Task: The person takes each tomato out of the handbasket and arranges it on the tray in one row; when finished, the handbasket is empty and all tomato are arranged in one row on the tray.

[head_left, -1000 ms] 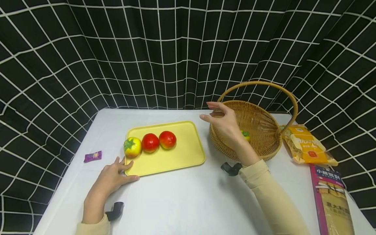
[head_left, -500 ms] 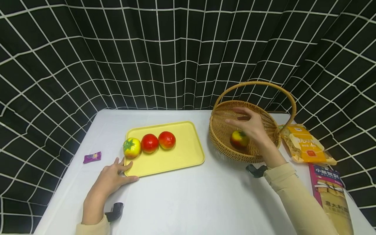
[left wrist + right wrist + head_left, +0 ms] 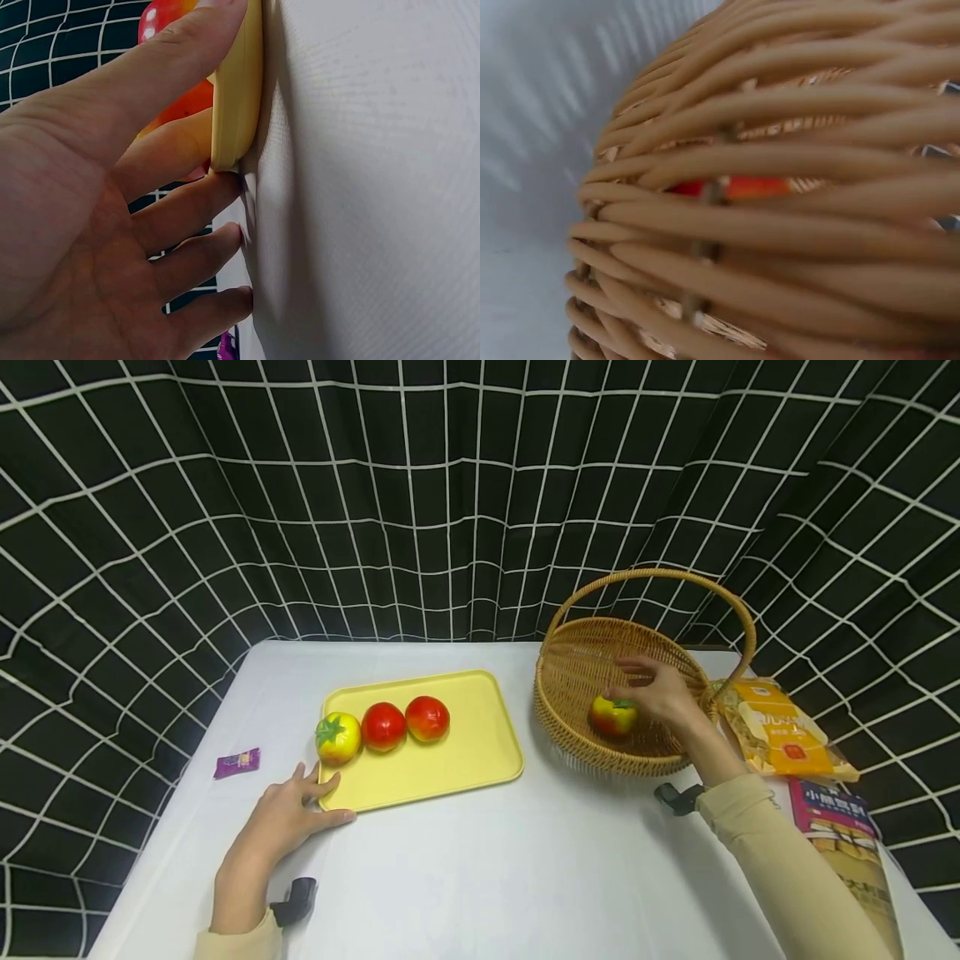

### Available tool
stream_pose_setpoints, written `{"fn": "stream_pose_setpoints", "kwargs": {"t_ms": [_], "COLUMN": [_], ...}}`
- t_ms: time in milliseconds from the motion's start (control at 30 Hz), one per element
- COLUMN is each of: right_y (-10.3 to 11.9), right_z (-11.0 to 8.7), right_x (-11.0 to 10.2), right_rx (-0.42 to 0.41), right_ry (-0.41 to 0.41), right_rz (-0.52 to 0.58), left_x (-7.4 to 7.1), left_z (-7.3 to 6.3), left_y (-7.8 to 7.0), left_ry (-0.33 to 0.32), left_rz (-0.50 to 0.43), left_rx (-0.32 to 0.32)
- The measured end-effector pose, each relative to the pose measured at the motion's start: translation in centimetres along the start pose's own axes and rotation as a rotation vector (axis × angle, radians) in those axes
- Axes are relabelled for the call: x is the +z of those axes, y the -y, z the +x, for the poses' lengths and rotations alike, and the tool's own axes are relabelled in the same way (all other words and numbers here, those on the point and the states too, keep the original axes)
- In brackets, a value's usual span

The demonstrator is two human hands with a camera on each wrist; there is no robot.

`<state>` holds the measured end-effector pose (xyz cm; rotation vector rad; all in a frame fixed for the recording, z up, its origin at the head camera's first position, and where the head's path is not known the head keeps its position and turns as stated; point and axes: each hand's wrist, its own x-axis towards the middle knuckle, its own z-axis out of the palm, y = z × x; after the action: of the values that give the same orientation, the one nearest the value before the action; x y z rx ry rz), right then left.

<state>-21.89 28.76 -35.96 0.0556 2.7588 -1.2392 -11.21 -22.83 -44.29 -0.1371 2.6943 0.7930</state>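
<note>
On the left, my left hand holds the near-left corner of a yellow tray between thumb and index finger; its other fingers spread on the cloth. The tray bears a yellow tomato-like fruit with a green leafy top and two red fruits, one glossy red fruit and one orange-red fruit. My right hand reaches into the wicker basket, thumb and fingers apart, just above a red-and-yellow fruit. Whether the thumb touches it I cannot tell. Wicker mostly hides that fruit in the right wrist view.
The basket's tall handle arches over its far side. Right of it lie an orange food packet and a long noodle packet, partly behind my right sleeve. A purple wrapped sweet lies left of the tray. A black gridded curtain surrounds the table.
My right hand has moved right and down from the basket's left rim into the basket, close above the fruit there. The left hand and tray stay put.
</note>
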Motion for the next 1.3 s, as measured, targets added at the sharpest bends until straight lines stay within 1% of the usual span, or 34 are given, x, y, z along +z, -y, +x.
{"fn": "stream_pose_setpoints", "kwargs": {"t_ms": [100, 200, 433, 667, 767, 1200, 1300], "right_y": [-0.6, -1.0, -1.5, -2.0, -2.3, -2.6, -2.6], "right_z": [0.3, 0.4, 0.4, 0.3, 0.2, 0.1, 0.0], "right_x": [0.0, 0.1, 0.4, 0.4, 0.5, 0.9, 0.9], "right_rx": [-0.020, -0.021, 0.025, 0.040, 0.052, 0.076, 0.068], "right_ry": [0.039, 0.050, 0.093, 0.140, 0.156, 0.132, 0.124], "right_rz": [-0.017, -0.031, -0.071, -0.109, -0.139, -0.119, -0.119], "left_x": [0.0, 0.0, 0.0, 0.0, 0.0, 0.0, 0.0], "left_z": [0.0, 0.0, -0.2, -0.1, -0.1, -0.1, -0.2], "left_y": [0.0, 0.0, -0.1, -0.1, -0.1, 0.0, -0.1], "left_ry": [-0.001, -0.001, 0.001, 0.005, 0.005, 0.005, 0.002], "left_rz": [0.000, -0.004, -0.013, -0.019, -0.018, -0.009, -0.008], "left_rx": [-0.001, -0.004, 0.003, -0.018, -0.014, -0.002, 0.004]}}
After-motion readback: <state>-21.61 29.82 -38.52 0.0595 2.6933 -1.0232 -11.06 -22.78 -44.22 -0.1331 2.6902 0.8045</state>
